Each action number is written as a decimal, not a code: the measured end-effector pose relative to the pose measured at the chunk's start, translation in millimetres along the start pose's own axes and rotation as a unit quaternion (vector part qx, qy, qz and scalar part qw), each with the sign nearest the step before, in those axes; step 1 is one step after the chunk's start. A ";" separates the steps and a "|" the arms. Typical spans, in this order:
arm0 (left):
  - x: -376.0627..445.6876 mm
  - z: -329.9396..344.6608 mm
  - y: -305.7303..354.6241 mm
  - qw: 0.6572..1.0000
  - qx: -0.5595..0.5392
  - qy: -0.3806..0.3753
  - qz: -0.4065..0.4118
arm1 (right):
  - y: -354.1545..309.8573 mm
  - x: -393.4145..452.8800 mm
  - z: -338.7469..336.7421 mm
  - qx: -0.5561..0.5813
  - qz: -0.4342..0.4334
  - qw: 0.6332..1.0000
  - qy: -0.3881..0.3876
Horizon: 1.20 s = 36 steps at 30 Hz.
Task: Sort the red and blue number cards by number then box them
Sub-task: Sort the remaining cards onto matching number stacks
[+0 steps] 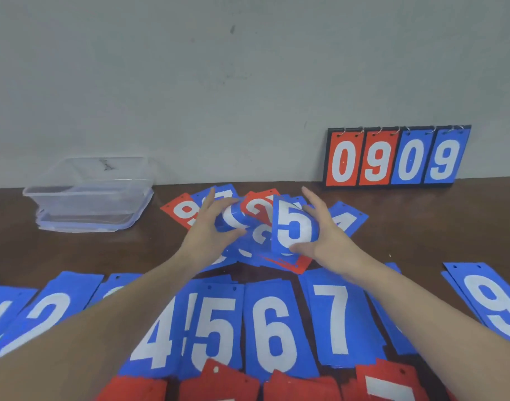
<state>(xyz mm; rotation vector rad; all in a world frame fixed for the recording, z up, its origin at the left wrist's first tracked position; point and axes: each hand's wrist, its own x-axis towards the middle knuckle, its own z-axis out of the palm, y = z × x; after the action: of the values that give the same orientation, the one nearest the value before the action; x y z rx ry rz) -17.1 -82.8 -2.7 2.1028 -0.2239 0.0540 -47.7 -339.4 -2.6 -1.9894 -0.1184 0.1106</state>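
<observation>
Along the far left of the dark wooden table (421, 227) I see a clear plastic box (89, 195) standing against the grey wall (219, 82). Nearer me, a row of blue cards (265, 328) runs across the table, with red cards (219, 384) at the bottom edge. At centre my left hand (211, 227) curls its fingers and thumb round a bent blue card in the mixed pile (262, 227). My right hand (324, 235) pinches the blue 5 card (294, 227). Far right, a flip scoreboard (396, 156) leans against the wall.
</observation>
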 end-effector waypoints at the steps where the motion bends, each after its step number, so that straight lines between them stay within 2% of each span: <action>1: -7.8 -5.5 1.4 1.000 -0.008 0.003 -0.007 | -2.1 -2.9 6.8 0.004 0.008 1.000 -0.005; 10: -77.4 -61.8 -19.9 0.995 -0.089 0.001 -0.050 | -28.9 -13.4 72.8 0.041 0.072 0.994 -0.068; 13: -98.5 -88.0 -33.3 0.992 -0.102 -0.005 -0.075 | -40.9 -18.3 97.1 0.036 0.063 0.995 -0.066; 17: -117.7 -122.3 -53.1 0.966 -0.180 0.098 -0.155 | -61.5 -23.0 131.6 0.063 0.090 0.992 -0.064; 20: -131.1 -151.1 -71.3 0.941 -0.209 0.195 -0.181 | -75.5 -22.1 163.6 0.074 0.096 0.988 -0.091; 22: -139.9 -171.9 -85.3 0.929 -0.217 0.231 -0.191 | -87.0 -23.7 183.8 0.061 0.092 0.988 -0.106; 24: -149.6 -193.7 -99.7 0.932 -0.192 0.239 -0.196 | -94.4 -23.2 200.1 0.060 0.093 0.986 -0.123; 27: -163.7 -226.4 -122.8 0.954 -0.107 0.224 -0.170 | -103.9 -21.7 224.4 0.063 0.098 0.984 -0.134; 32: -187.6 -268.4 -144.5 0.968 -0.015 0.200 -0.149 | -116.4 -17.5 257.5 0.072 0.113 0.985 -0.111; 36: -197.6 -288.2 -155.5 0.967 0.058 0.157 -0.192 | -125.7 -13.2 278.0 0.035 0.119 0.990 -0.072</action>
<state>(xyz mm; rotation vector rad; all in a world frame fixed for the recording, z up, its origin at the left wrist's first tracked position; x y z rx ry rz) -167.9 268.6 -10.9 2.1821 0.3858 0.1709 -101.7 -38.8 -1.0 -1.9182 0.0305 0.4062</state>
